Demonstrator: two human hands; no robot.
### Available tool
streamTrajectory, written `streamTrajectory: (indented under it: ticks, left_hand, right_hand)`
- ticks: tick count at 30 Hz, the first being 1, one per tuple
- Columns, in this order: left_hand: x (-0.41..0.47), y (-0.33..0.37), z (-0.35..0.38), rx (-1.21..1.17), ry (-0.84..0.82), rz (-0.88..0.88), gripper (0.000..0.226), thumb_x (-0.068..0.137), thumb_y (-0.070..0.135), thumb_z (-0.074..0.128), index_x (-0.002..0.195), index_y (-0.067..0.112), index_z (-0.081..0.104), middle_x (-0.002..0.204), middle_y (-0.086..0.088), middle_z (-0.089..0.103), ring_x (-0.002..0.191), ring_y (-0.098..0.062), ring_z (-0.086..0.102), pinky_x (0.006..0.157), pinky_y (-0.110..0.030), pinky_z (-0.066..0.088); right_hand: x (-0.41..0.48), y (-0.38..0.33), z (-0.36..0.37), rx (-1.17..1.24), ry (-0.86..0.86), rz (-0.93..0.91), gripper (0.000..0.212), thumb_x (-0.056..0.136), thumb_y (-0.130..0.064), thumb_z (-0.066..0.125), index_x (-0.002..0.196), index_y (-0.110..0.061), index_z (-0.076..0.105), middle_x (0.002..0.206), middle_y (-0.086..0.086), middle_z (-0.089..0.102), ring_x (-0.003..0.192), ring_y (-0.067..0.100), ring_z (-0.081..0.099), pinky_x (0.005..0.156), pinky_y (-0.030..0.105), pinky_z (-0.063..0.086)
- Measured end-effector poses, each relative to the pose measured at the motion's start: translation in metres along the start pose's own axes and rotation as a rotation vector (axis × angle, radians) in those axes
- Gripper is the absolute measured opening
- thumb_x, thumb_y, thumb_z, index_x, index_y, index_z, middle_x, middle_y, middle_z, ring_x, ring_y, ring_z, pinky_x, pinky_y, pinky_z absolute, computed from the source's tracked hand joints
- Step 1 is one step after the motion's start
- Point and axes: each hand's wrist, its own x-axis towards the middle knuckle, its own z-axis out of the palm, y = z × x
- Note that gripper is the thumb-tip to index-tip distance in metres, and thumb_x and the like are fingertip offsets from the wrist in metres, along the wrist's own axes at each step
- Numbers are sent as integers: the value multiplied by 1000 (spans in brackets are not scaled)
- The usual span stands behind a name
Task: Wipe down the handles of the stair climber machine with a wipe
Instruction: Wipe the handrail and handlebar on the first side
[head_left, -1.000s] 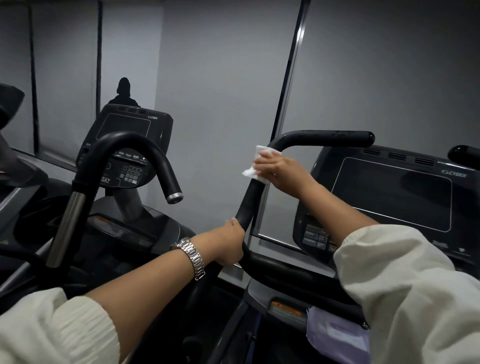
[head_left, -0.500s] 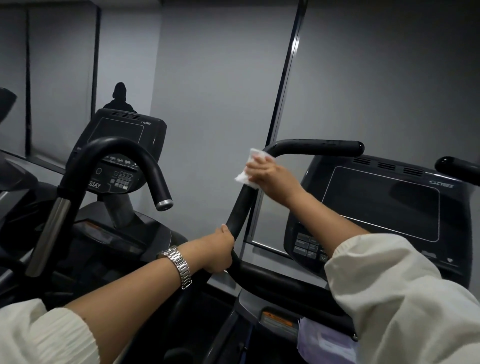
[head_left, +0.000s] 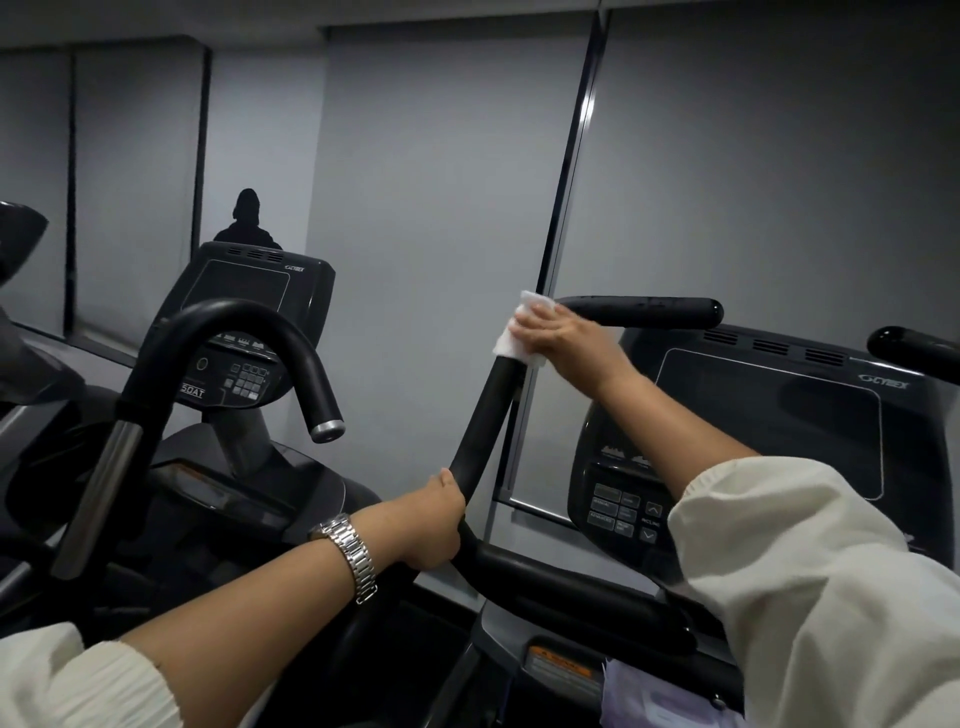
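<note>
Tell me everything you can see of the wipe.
The wipe is a small white sheet, soft and crumpled, draped over the upper bend of the black handle. The right hand grips it against the bar, covering its middle; one corner sticks up above the hand, its lower edge shows below.

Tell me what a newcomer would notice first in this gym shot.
The white wipe stands out brightest, wrapped by the right hand round the upper bend of the black handle, centre right. Lower on the same handle the left hand grips the bar, a silver watch on its wrist. A dark console fills the right side behind the arm.
</note>
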Motion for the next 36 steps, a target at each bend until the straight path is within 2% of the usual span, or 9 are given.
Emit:
streamTrajectory:
  ticks: [3, 10, 13, 16, 18, 20, 22, 26, 36]
  left_hand:
    - [0, 0, 0, 6, -2, 1, 73, 97, 9, 39, 144, -8, -14, 156, -21, 8, 134, -29, 36, 104, -28, 34]
    - [2, -1, 1, 4, 1, -9, 73, 97, 9, 38, 144, -9, -14, 156, -23, 7, 133, -29, 38, 104, -29, 37]
    - [2, -1, 1, -3, 7, -4, 73, 96, 9, 39, 144, -8, -13, 154, -21, 14, 130, -29, 41, 103, -29, 38]
    - [4, -3, 2, -7, 12, -3, 73, 96, 9, 39, 144, -10, -12, 153, -22, 17, 130, -29, 42, 104, -31, 39]
    - [5, -3, 2, -5, 13, -9, 72, 96, 9, 40, 144, -10, -10, 151, -22, 19, 128, -29, 44, 103, -32, 40]
    - [6, -3, 3, -2, 17, -11, 71, 95, 9, 40, 144, -11, -7, 149, -22, 23, 125, -28, 46, 102, -31, 41]
    - [7, -2, 3, -6, 13, -17, 71, 96, 8, 40, 144, -10, -9, 150, -21, 23, 124, -27, 48, 100, -29, 42]
    - [7, -1, 2, -3, 19, -19, 71, 96, 7, 39, 144, -11, -10, 150, -20, 23, 119, -26, 50, 95, -27, 42]
    - [7, -1, 2, 30, 0, 13, 72, 97, 9, 38, 144, -10, -13, 155, -21, 13, 129, -29, 42, 99, -27, 37]
  right_hand:
    - [8, 13, -15, -80, 16, 156, 44, 91, 6, 51, 128, -16, 59, 138, 3, 54, 130, 27, 47, 101, 40, 42]
    - [19, 17, -18, -177, -123, -53, 44, 87, 0, 60, 122, -26, 60, 124, 0, 62, 107, 27, 63, 74, 42, 58]
    - [16, 26, -29, -237, -110, 55, 35, 87, -7, 62, 115, -28, 61, 103, -1, 66, 76, 28, 66, 58, 36, 56]
    - [15, 24, -34, -264, -109, 163, 26, 86, -11, 62, 108, -26, 62, 92, -1, 65, 69, 26, 63, 53, 29, 50]
    - [20, 17, -31, -283, -127, 110, 27, 83, -7, 66, 103, -25, 63, 87, -2, 64, 68, 23, 63, 49, 25, 42]
    - [24, 10, -25, -288, -169, -1, 34, 81, -3, 65, 106, -26, 63, 92, -5, 63, 79, 20, 64, 50, 24, 39]
    - [23, 7, -24, -281, -177, -76, 40, 82, -3, 64, 114, -26, 60, 102, -6, 62, 94, 20, 61, 57, 27, 47]
    - [24, 5, -25, -302, -194, -89, 42, 88, -4, 57, 125, -24, 56, 115, -4, 61, 108, 22, 58, 68, 33, 54]
    - [-12, 36, -47, -259, -68, 282, 44, 83, -6, 67, 125, -18, 59, 103, 6, 68, 79, 30, 66, 64, 40, 57]
